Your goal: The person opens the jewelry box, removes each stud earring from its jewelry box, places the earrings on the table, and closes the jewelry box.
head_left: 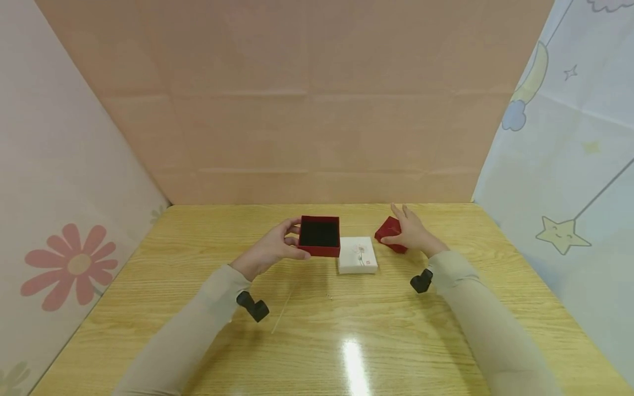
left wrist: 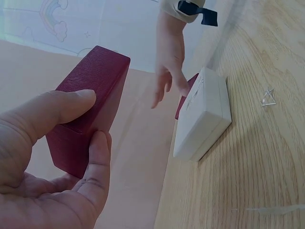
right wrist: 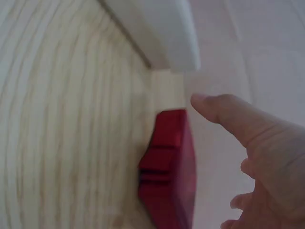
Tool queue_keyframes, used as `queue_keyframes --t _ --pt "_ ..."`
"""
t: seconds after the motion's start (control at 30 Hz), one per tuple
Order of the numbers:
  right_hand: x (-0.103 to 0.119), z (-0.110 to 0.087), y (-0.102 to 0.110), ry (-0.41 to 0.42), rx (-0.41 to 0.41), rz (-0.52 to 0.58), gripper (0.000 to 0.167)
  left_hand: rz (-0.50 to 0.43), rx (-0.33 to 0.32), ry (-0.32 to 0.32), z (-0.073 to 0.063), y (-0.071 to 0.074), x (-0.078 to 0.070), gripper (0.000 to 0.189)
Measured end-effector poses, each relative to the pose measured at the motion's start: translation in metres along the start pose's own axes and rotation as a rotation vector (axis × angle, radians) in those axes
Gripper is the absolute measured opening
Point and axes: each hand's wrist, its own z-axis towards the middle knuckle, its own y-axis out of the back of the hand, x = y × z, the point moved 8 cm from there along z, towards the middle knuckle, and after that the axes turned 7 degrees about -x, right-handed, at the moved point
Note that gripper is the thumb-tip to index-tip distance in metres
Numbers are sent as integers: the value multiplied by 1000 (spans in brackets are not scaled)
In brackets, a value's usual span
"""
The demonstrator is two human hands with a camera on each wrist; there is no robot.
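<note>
My left hand (head_left: 277,243) grips a small red box (head_left: 319,252), open at the top, with a black lining inside. In the left wrist view the thumb presses one side of this box (left wrist: 102,78) and the fingers curl under it. It is held up off the table. My right hand (head_left: 413,234) hovers over a red angular case (head_left: 388,225) on the table, fingers spread. The right wrist view shows the thumb apart from the case (right wrist: 164,167), whose sides are faceted. Between the hands sits a white box (head_left: 358,256) with a printed flower.
A small clear twisted piece (left wrist: 268,98) lies on the wooden table (head_left: 396,341) in front of the boxes. Further left is a thin pale strip (head_left: 282,314). A plain backdrop (head_left: 307,132) rises behind the table, with patterned side walls.
</note>
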Motion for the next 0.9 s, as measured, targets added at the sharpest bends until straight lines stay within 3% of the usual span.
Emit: queue_keyframes --t 0.2,0.4,0.73,0.9 --pt "-24 -2 -18 -123 143 -87 114 -13 14 -13 1 -2 -1 94" --pt "-31 1 -28 -155 227 -68 104 -16 20 -31 1 -2 -3 94" --pt "-17 6 -12 -74 100 -64 91 -26 27 -30 2 -4 -3 92" --pt "21 8 15 -9 -13 -92 89 -25 27 -27 2 -4 -3 92"
